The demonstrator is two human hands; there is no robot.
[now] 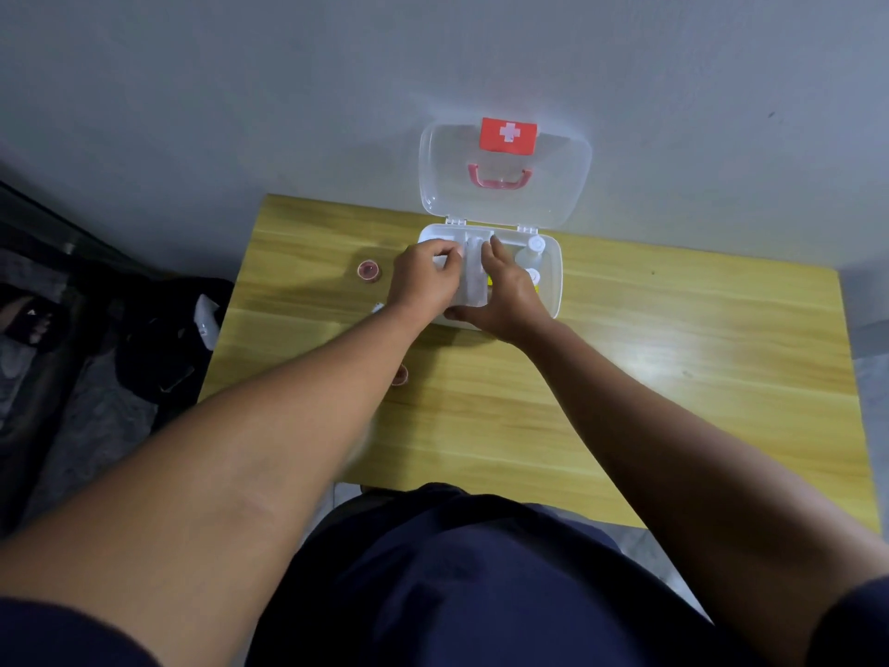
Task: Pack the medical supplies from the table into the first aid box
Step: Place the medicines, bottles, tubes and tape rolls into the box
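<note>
A small white item, too blurred to identify, is pinched in the left hand (423, 276) over the first aid box (553, 281), while the box's near edge is gripped by the right hand (505, 296). Two red rolls (369, 271) remain outside on the table (673, 377); one, half hidden under the left forearm, could be swept off.

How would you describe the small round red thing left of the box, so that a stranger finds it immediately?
Start at the open first aid box at the far edge of the yellow table. Just left of it, beyond the left hand, a small red roll lies flat and alone. The other red roll lies nearer the person, half hidden under the forearm.
</note>
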